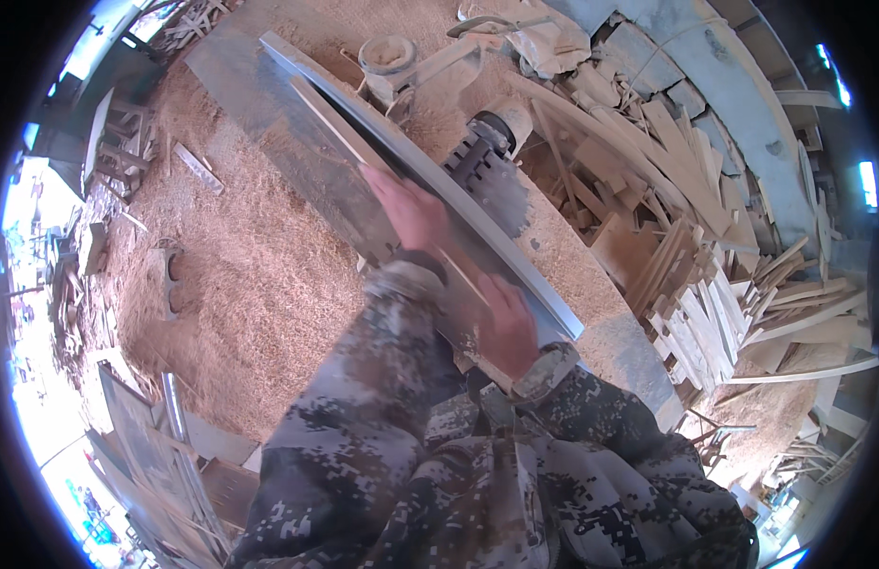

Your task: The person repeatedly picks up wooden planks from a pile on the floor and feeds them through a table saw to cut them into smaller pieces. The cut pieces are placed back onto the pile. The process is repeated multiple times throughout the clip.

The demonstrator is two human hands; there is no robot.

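Note:
A long, narrow wooden strip [337, 128] lies along a straight metal fence [477, 220] on a flat machine table [311, 171]. My left hand [408, 211] is closed over the strip about midway along it, its fingers reaching toward the far end. Nearer to my body, my right hand [508, 325] holds the strip's near part beside the fence. Parts of both hands' fingers are hidden from above. The strip's far end sticks out bare beyond my left hand.
A dark toothed machine part [479, 152] sits right of the fence. A dusty round container [387, 57] stands beyond it. Scrap wood [705, 313] is heaped at the right. Sawdust [240, 313] covers the floor at the left, and boards [155, 455] lean at lower left.

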